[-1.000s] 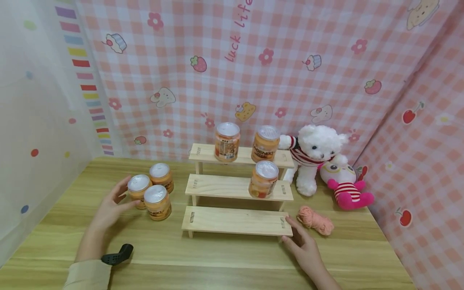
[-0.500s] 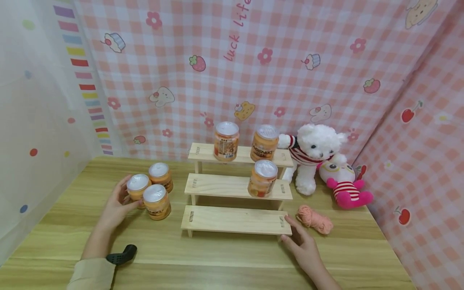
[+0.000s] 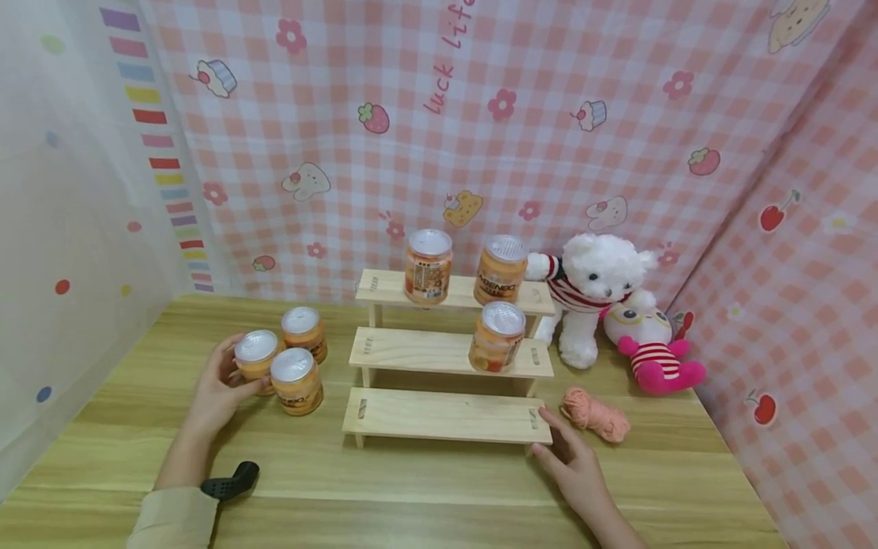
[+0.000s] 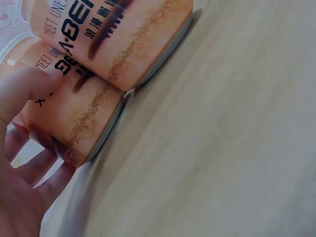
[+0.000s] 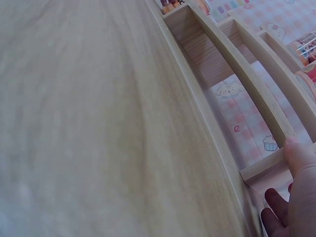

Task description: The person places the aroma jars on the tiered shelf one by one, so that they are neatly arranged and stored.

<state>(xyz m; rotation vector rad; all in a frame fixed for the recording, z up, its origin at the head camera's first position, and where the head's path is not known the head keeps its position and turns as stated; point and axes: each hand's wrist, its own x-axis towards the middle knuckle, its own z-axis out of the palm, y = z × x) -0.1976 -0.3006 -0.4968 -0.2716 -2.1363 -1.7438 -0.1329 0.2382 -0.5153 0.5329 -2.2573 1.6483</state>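
Note:
At the left of the table, my left hand [image 3: 218, 389] grips an orange can [image 4: 81, 116] with a clear lid, thumb in front and fingers behind. Two like cans stand close by: a front can [image 3: 297, 385] and a back can [image 3: 305, 332]. My right hand [image 3: 575, 465] holds the right end of the lowest board of a three-step wooden shelf [image 3: 439, 415]. In the right wrist view its thumb [image 5: 297, 154] presses the board's front edge. A left can [image 3: 428, 268] and a right can [image 3: 501, 271] stand on the top step, another can [image 3: 497, 339] on the middle step.
A coil of peach yarn [image 3: 595, 415] lies right of the shelf. Behind it sit a white plush bear [image 3: 597, 267] and a pink plush doll [image 3: 655, 358]. A checked curtain [image 3: 384, 168] closes off the back of the wooden table [image 3: 329, 488].
My left hand has closed in around the leftmost can, and that can has shifted slightly left, away from the other two. My right hand stays at the shelf's end.

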